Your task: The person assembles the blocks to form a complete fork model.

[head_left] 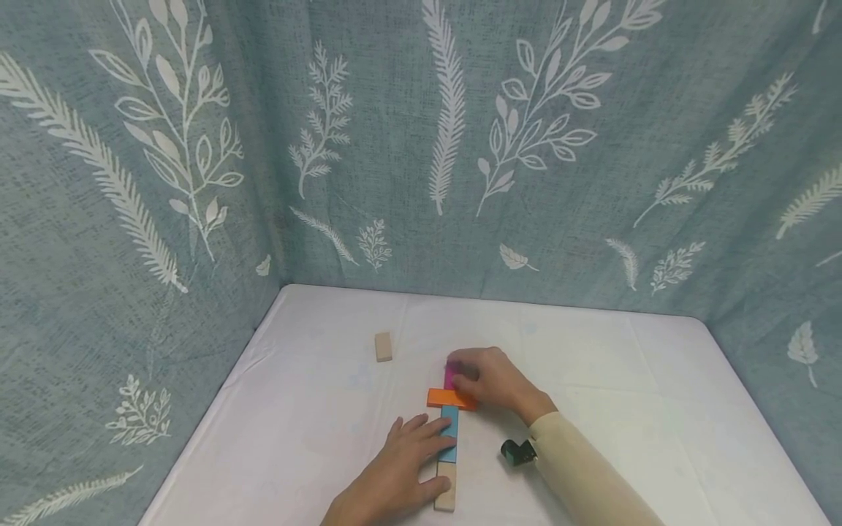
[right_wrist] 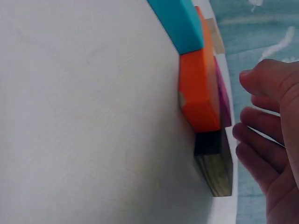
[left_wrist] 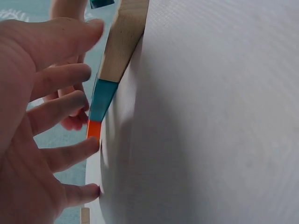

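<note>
A row of blocks on the white cloth runs away from the person: a plain wooden block [head_left: 445, 491], a blue block [head_left: 449, 446], then an orange block [head_left: 442, 397] lying crosswise. Past the orange one is a magenta block [head_left: 450, 374], partly hidden by the right hand. My left hand [head_left: 409, 462] lies along the row's left side, fingers spread, fingertips over the blue and wooden blocks. The right hand [head_left: 492, 376] arches over the magenta and orange blocks; the right wrist view shows its loosely bent fingers apart from them. A dark-looking block [right_wrist: 216, 163] stands beside the orange one.
Further back on the table lies another wooden block [head_left: 383, 347]. A small dark green device [head_left: 517, 452] sits by the right sleeve [head_left: 582, 464]. Blue-grey curtains [head_left: 395, 146] with white leaf patterns border the table's back and sides.
</note>
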The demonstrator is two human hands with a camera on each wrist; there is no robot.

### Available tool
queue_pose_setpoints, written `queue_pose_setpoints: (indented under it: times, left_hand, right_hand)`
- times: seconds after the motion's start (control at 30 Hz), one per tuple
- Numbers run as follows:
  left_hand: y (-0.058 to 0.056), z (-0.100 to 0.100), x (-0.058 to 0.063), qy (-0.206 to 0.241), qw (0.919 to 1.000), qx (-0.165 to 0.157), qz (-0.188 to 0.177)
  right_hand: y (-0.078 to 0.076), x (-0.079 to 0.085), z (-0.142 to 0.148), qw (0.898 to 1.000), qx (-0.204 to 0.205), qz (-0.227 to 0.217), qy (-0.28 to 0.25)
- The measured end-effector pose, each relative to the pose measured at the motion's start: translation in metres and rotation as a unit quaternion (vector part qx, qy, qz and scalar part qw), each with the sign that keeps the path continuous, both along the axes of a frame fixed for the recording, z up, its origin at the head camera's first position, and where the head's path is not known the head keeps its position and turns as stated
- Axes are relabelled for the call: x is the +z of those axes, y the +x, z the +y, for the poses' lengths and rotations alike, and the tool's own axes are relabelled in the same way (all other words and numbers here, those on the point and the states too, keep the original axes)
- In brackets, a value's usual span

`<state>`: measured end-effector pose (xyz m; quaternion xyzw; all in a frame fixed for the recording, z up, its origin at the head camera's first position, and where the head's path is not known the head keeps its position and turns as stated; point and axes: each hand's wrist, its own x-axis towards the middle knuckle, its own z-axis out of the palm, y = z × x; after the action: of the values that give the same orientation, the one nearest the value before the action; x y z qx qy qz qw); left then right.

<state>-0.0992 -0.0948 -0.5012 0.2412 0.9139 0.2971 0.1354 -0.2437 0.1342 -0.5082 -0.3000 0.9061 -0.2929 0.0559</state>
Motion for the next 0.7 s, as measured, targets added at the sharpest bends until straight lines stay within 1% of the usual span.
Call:
queue_pose_setpoints:
  times: [0.07, 0.17, 0.23, 0.3, 0.4, 0.5, 0.57, 0.7]
  left_hand:
    - [0.000, -0.002, 0.000, 0.004, 1.0000, -0.003, 0.008]
    - [-0.001, -0.006, 0.001, 0.011, 0.9990, -0.008, 0.042]
    - [-0.002, -0.008, 0.002, 0.007, 0.9980, -0.009, 0.063]
    - [-0.003, -0.010, 0.002, 0.005, 0.9970, -0.007, 0.076]
    - [-0.002, -0.011, 0.003, 0.002, 0.9973, -0.005, 0.074]
    - [-0.001, -0.011, 0.002, 0.008, 0.9975, -0.004, 0.070]
    - [-0.001, -0.011, 0.002, 0.007, 0.9977, -0.005, 0.068]
    - [-0.001, -0.011, 0.000, -0.004, 0.9971, -0.011, 0.075]
  right_hand:
    - [0.003, 0.002, 0.002, 1.000, -0.007, 0.005, -0.007]
    - [0.011, 0.005, 0.006, 1.000, -0.025, 0.013, -0.006]
    - [0.017, 0.007, 0.009, 0.999, -0.037, 0.021, -0.002]
    - [0.024, 0.009, 0.011, 0.999, -0.041, 0.036, 0.000]
    - [0.035, 0.013, 0.013, 0.998, -0.041, 0.052, 0.004]
    - [0.047, 0.015, 0.015, 0.998, -0.036, 0.057, 0.009]
    - [0.056, 0.014, 0.016, 0.998, -0.036, 0.052, 0.012]
    - [0.071, 0.008, 0.017, 0.998, -0.036, 0.046, 0.019]
